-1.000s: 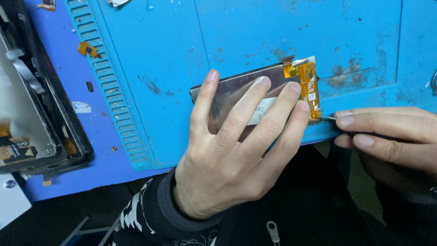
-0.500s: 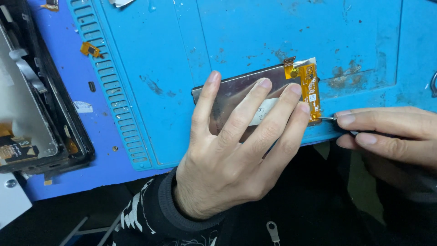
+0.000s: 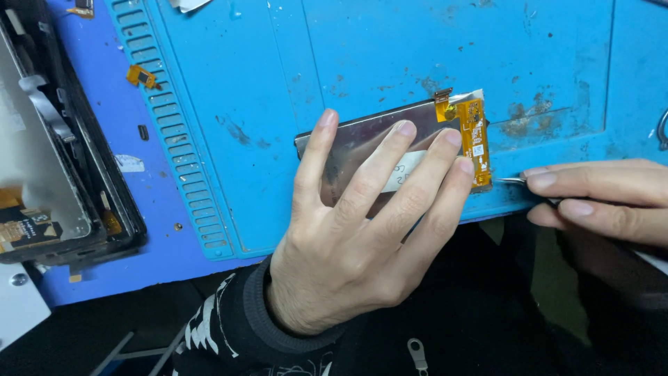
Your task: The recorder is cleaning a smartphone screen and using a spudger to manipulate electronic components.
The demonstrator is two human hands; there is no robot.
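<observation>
Closest to us, our left hand [image 3: 348,257] lies flat with its fingers spread, pressing down on the shiny grey rectangular screen panel [image 3: 362,143] so it cannot slide; it holds nothing, it only pushes. Our right hand [image 3: 605,202] comes in from the side with its fingers pinched around thin silver metal tweezers [image 3: 511,180]. The sharp tip sits just beside the bottom end of the orange bendy ribbon strip [image 3: 473,139] at the panel's right edge. We think the work is only partly done: the panel is already out and lying alone near the front edge of the table, but the orange strip is not off yet. The panel looks smooth and glossy, with a small white sticker under our fingers. It rests on a light blue rubber mat [image 3: 390,56] that has scratches, dark stains and a row of little ribs down its left side. A tiny orange scrap [image 3: 141,76] lies by those ribs. Farther left sits the black opened device frame [image 3: 62,160], hard and dark, with pale parts inside.
</observation>
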